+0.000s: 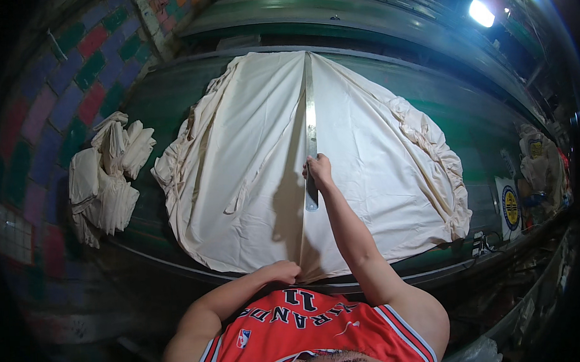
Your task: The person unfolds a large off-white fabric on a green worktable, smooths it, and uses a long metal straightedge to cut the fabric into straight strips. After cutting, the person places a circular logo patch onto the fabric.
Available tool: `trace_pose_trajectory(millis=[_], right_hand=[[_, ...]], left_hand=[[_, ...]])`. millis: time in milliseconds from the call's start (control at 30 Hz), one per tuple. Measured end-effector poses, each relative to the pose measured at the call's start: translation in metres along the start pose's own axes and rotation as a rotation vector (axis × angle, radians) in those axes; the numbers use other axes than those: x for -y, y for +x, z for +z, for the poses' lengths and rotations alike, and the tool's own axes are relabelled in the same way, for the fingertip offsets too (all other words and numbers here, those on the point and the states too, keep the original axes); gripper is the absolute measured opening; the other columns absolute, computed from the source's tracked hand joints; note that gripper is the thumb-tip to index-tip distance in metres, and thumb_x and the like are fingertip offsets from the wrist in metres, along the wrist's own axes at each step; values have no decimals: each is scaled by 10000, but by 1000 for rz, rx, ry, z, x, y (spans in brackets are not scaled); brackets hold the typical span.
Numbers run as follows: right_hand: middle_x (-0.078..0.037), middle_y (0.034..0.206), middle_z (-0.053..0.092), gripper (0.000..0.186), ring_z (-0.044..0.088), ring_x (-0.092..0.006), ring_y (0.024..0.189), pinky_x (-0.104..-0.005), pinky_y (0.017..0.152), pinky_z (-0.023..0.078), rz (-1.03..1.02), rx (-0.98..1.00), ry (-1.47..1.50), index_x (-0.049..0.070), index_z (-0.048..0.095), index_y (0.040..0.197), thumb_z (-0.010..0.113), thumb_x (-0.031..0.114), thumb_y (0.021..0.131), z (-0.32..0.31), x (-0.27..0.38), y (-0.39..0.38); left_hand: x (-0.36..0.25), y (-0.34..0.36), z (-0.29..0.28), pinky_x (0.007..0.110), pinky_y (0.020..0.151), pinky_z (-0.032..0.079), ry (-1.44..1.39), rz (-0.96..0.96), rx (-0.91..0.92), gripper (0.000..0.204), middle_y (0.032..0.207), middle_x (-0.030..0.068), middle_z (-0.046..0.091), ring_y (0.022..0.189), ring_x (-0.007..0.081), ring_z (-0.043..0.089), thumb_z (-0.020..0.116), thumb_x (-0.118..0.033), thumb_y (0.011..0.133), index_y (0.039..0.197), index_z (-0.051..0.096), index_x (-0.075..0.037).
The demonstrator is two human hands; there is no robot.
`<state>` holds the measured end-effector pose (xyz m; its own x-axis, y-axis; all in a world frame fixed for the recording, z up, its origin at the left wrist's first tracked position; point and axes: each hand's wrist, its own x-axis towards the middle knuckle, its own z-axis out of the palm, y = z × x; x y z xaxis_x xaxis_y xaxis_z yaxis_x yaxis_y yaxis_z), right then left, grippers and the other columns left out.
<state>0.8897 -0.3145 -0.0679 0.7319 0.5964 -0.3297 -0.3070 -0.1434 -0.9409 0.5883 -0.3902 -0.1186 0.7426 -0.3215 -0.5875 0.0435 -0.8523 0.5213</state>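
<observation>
A large cream cloth [366,159] lies spread over a green table [165,96]. A long metal ruler [310,110] runs straight down the cloth's middle, away from me. My right hand [318,169] presses on the ruler near its close end, fingers on the metal. My left hand [279,271] rests at the cloth's near edge by the table rim, fingers curled on the fabric. The cloth bunches in folds along its left and right sides.
A pile of folded cream cloth pieces [104,178] sits at the table's left end. A colourful tiled wall [63,93] stands beyond it. A bright lamp [481,13] shines at the upper right. Round printed labels and clutter [511,206] lie at the right end.
</observation>
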Motion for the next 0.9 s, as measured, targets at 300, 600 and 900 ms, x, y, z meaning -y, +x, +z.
trace_pose_trajectory(millis=[300,600,900], right_hand=[[-88,708,582,222,580,-159,498,-319,432,489,-125,-26,-173,-8,501,904,550,174,1019,-2,-6,-103],[-53,691,574,203,574,-128,486,-294,423,475,-25,-62,2,-17,525,1002,551,183,1023,-56,-35,-238],[-34,696,572,177,559,-112,482,-263,431,463,16,-185,69,13,540,1033,541,190,1034,-133,-45,-313]], left_hand=[[18,-8,-1,426,899,509,-365,239,19,404,1133,212,697,1038,359,664,623,-320,904,1181,680,-31],[17,18,-21,419,835,533,-283,139,-222,281,1001,217,720,935,361,695,602,-178,867,1080,723,-40],[-30,79,-67,240,601,481,-1020,23,-491,215,804,27,644,683,88,589,552,-143,987,1099,673,-5]])
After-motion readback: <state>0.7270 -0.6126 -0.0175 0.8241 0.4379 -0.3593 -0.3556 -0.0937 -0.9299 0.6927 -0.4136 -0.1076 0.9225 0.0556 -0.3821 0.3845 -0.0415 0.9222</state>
